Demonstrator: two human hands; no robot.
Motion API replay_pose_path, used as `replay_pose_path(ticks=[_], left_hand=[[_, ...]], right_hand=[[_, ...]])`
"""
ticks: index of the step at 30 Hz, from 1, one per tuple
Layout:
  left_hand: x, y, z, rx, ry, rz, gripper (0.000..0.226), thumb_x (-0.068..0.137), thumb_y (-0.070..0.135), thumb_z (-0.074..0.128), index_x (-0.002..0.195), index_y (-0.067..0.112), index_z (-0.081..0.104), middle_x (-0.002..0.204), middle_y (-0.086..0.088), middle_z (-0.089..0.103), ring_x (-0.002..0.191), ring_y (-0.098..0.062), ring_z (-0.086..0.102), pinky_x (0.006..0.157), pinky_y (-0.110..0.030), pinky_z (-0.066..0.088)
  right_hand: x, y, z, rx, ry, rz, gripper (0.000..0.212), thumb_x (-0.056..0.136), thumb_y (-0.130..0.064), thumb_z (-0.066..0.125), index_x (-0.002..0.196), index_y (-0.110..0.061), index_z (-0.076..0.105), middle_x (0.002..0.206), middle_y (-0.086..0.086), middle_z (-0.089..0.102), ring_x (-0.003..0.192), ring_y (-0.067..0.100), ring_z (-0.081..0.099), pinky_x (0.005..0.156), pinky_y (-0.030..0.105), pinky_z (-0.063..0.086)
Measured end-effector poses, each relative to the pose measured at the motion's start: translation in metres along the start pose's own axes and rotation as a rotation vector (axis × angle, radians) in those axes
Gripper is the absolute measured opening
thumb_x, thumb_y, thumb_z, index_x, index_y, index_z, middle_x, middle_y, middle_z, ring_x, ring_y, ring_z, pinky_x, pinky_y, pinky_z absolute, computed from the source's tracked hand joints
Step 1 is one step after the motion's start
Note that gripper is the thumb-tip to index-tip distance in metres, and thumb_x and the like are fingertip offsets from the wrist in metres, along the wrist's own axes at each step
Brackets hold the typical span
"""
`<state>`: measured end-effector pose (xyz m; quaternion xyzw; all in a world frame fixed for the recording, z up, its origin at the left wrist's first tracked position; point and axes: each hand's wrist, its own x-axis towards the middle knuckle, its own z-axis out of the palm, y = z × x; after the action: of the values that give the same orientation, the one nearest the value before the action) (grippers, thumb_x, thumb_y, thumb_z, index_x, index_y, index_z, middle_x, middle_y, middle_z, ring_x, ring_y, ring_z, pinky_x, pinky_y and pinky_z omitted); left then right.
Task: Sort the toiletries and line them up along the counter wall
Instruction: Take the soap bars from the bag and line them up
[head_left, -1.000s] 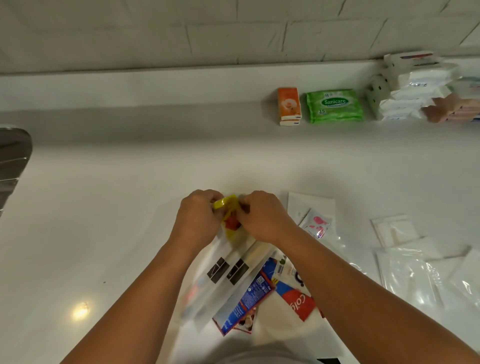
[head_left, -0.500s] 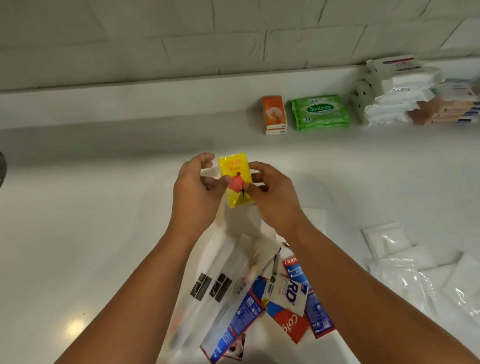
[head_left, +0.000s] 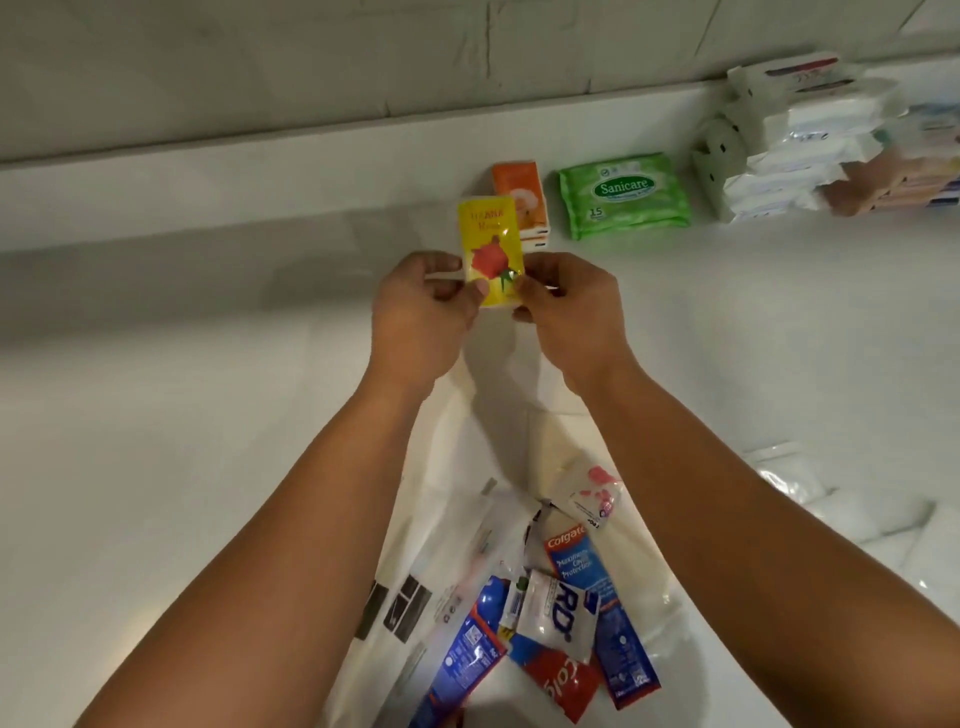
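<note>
While our left hand (head_left: 423, 306) pinches the lower left edge of the yellow pack (head_left: 491, 244), thumb on the front and fingers curled behind, our right hand (head_left: 566, 306) does the same on the lower right edge. So the pack is up in the air between both hands, upright with its printed face toward us. It's above the bench (head_left: 182, 415) and partly covers our view of the orange pack (head_left: 522, 187) standing at the wall (head_left: 260, 156).

Handling-wise we'd guess it weighs next to nothing (looks like pocket tissues, though the label's too blurry to swear by). It looks soft and squashy inside with glossy film outside, so it's probably a bit slippery and likely to buckle if we hold just a corner. Better bet: one hand across the narrow sides near the middle, thumb on one side and fingers on the other. A firm squeeze shouldn't hurt it.

Right of the orange pack sits the green wipes pack (head_left: 623, 195), then the white stack (head_left: 795, 145), all against the wall. The free spot looks to be left of the orange one. Stood on end it may tip, so leaning it on the wall seems safer.
</note>
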<state>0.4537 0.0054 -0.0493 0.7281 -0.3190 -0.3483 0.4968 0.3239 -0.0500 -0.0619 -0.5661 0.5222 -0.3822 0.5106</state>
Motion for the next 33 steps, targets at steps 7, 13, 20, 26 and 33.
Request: replay_pose_path(ticks=[7,13,20,26,33], left_hand=[[0.071,0.026,0.027,0.004,0.079,0.038,0.015,0.081,0.016,0.080,0.089,0.017,0.067,0.075,0.002,0.070,0.059,-0.013,0.069,0.071,-0.039,0.063],[0.108,0.028,0.046,0.019,0.039,-0.023,0.015,0.080,0.010,0.082,0.090,0.011,0.070,0.079,-0.005,0.071,0.060,-0.015,0.071,0.067,-0.034,0.063],[0.123,0.013,0.057,0.168,0.016,-0.065,0.033,0.055,0.035,0.082,0.082,0.015,0.078,0.079,-0.011,0.076,0.077,-0.029,0.075,0.074,-0.042,0.063],[0.127,0.005,0.061,0.182,0.003,-0.041,0.045,0.052,0.042,0.077,0.087,0.014,0.079,0.082,-0.008,0.076,0.080,-0.028,0.075,0.077,-0.044,0.062],[0.098,0.027,0.053,0.294,0.007,0.033,0.029,0.076,0.037,0.071,0.092,0.014,0.078,0.088,-0.010,0.076,0.088,-0.028,0.073,0.082,-0.039,0.060]], right_hand=[[0.058,-0.016,-0.011,-0.197,0.046,0.027,0.037,0.093,-0.003,0.042,0.120,-0.008,0.068,0.107,0.002,0.066,0.097,0.012,0.056,0.085,0.020,0.042],[0.074,-0.022,-0.014,-0.203,-0.031,0.132,0.044,0.093,0.005,0.036,0.126,-0.006,0.062,0.114,0.005,0.064,0.096,0.015,0.056,0.083,0.025,0.047],[0.084,-0.011,-0.011,-0.285,-0.161,0.112,0.046,0.084,0.009,0.036,0.103,-0.010,0.074,0.096,0.009,0.073,0.077,0.015,0.061,0.062,0.021,0.044],[0.082,-0.014,-0.014,-0.273,-0.178,0.118,0.045,0.085,0.009,0.037,0.104,-0.010,0.074,0.096,0.006,0.074,0.085,0.018,0.066,0.068,0.021,0.047],[0.064,-0.025,-0.028,-0.351,-0.203,0.091,0.040,0.086,0.006,0.035,0.106,-0.008,0.067,0.083,0.001,0.063,0.067,0.010,0.053,0.048,0.010,0.038]])
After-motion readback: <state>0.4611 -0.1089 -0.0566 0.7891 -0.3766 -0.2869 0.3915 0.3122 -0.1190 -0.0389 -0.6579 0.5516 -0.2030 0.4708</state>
